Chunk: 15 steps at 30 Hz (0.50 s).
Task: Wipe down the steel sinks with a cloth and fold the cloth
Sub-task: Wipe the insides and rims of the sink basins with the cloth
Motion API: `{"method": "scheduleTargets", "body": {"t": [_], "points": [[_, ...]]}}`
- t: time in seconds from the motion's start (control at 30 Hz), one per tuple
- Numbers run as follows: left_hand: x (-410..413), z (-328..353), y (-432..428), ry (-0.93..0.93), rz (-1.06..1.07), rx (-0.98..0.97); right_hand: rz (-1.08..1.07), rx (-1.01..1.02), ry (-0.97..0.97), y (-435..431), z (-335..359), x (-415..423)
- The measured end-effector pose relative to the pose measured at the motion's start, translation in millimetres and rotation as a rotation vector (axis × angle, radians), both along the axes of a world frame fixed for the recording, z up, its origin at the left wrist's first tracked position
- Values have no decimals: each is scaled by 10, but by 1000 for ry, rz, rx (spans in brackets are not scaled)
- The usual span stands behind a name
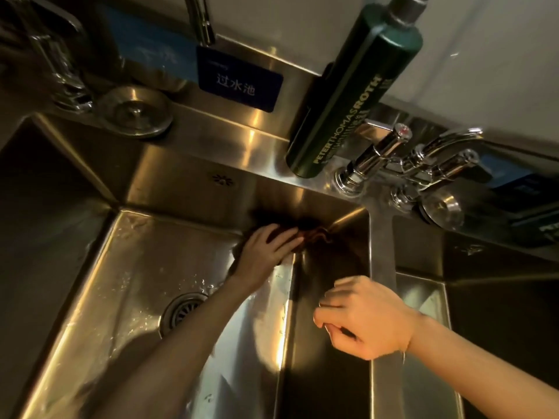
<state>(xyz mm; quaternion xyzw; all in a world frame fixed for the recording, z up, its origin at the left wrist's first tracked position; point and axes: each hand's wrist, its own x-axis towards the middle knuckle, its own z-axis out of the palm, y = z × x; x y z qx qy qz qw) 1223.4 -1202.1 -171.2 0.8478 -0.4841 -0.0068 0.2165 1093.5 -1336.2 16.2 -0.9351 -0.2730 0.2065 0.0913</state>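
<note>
Steel sink (136,267), middle basin, floor's wet. My left hand (266,246) is past the drain (181,313), beyond and right of it, fingers spread flat and pressing the dark cloth (314,237) into the far corner rather than clutching it. The cloth bunches out rightward from the fingertips, away from the drain. Right hand (366,319) hovers right of the drain, loosely curled, holding nothing. Of the 2, left's on it, so I reckon the next stroke pulls back toward the drain.

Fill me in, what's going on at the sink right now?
A person is wiping the middle steel sink basin. Their left hand presses a crumpled dark brown cloth into the basin's far right corner. The right hand hovers over the basin's right wall, fingers loosely curled, holding nothing. Water drops lie around the round drain. The cloth is not yet folded.
</note>
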Motion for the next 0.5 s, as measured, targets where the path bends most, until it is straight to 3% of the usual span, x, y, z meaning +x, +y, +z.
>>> {"method": "scheduleTargets", "body": {"t": [0.1,0.17,0.27,0.43,0.5], "points": [[76,-148,-98,-102,-179,256,10,-3,1,-18,-2,8],[55,-339,-152,-69,-195,419,-2,-2,9,-31,-1,-6],[36,-393,-172,40,-146,412,8,-5,9,-48,-14,-9],[137,-250,340,-4,-217,480,60,-48,-9,-32,7,26],[195,5,695,126,-218,523,33,-87,29,8,26,21]]}}
